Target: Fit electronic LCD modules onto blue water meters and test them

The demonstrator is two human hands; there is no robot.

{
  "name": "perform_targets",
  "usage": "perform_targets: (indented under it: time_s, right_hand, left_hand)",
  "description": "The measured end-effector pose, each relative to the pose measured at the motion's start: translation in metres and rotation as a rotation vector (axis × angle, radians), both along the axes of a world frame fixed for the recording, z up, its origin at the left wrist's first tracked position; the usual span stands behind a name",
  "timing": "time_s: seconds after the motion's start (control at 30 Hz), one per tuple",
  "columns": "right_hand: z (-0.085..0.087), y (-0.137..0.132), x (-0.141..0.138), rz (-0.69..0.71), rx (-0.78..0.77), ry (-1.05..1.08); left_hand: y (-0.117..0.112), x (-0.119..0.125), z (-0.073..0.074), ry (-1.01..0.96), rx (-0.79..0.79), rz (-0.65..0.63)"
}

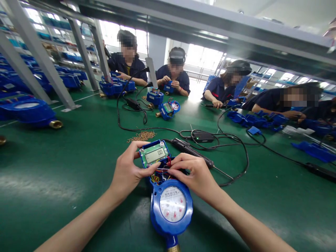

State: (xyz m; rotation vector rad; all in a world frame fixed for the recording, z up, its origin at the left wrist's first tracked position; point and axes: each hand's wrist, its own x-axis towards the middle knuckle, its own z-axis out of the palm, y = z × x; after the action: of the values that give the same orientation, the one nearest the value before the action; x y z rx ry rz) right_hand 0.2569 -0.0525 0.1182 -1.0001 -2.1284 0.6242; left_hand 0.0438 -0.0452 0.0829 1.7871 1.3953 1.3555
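A blue water meter (154, 210) lies before me, its round dial facing up and a brass fitting at the near end. Its far part is an uncovered blue box with a green circuit board (143, 153) and an LCD that reads about 0.0. My left hand (130, 166) grips the box from the left, thumb on the near edge of the board. On the other side, my right hand (193, 169) pinches at the coloured wires (162, 171) between board and dial. Its fingertips are together on or beside these wires.
Beyond my hands lie a pile of small brass screws (143, 135), a black electric screwdriver (193, 153) and a black power adapter (203, 136) with looped cables. More blue meters (168, 109) stand farther off. Several co-workers sit opposite. Metal posts (56, 70) rise at left.
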Motion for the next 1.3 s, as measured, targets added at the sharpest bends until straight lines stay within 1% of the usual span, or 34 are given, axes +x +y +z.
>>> perform_targets:
  time_s: [0.13,0.23,0.33,0.47,0.53,0.57,0.63,0.7,0.83,0.93,1.0,1.03,1.07,1.17,1.23,1.3]
  right_hand:
    - [-0.011,-0.007,-0.002,-0.041,0.028,0.096]
    - [-0.015,-0.008,-0.001,-0.025,0.074,0.135]
    - [-0.019,-0.01,0.0,-0.025,0.12,0.178]
    - [-0.025,-0.02,0.002,-0.059,0.136,0.255]
    - [-0.027,-0.025,0.004,-0.079,0.113,0.272]
    - [-0.028,-0.027,0.006,-0.066,0.102,0.266]
    - [-0.029,-0.028,0.008,-0.008,0.099,0.25]
    - [-0.031,-0.026,0.011,0.033,0.111,0.246]
    - [-0.033,-0.018,0.017,0.027,0.12,0.271]
    - [-0.029,-0.01,0.021,0.005,0.151,0.228]
    - [-0.023,-0.004,0.023,-0.052,0.175,0.176]
    - [-0.02,-0.001,0.023,-0.087,0.154,0.162]
    - [-0.017,0.003,0.022,-0.115,0.102,0.155]
    - [-0.01,0.017,0.019,-0.131,-0.087,0.169]
    - [-0.008,0.024,0.016,-0.115,-0.135,0.153]
    - [-0.009,0.028,0.013,-0.114,-0.186,0.14]
  left_hand:
    - [-0.004,-0.001,0.0,0.03,0.126,-0.068]
    - [-0.01,-0.002,0.002,0.036,0.15,-0.101]
    - [-0.014,-0.001,0.003,-0.054,0.071,-0.138]
    - [-0.014,0.002,0.001,-0.262,-0.075,-0.266]
    - [-0.011,0.004,-0.002,-0.292,-0.096,-0.323]
    - [-0.01,0.005,-0.004,-0.284,-0.092,-0.333]
    - [-0.007,0.006,-0.007,-0.255,-0.077,-0.316]
    - [-0.005,0.008,-0.011,-0.236,-0.1,-0.28]
    - [-0.006,0.011,-0.015,-0.234,-0.263,-0.243]
    - [-0.01,0.014,-0.014,-0.211,-0.296,-0.192]
    - [-0.012,0.016,-0.013,-0.177,-0.287,-0.183]
    - [-0.012,0.017,-0.012,-0.155,-0.265,-0.197]
    - [-0.012,0.018,-0.011,-0.134,-0.235,-0.212]
    - [-0.013,0.02,-0.007,-0.089,-0.178,-0.223]
    - [-0.013,0.021,-0.004,-0.044,-0.204,-0.228]
    - [-0.013,0.02,0.0,0.02,-0.239,-0.261]
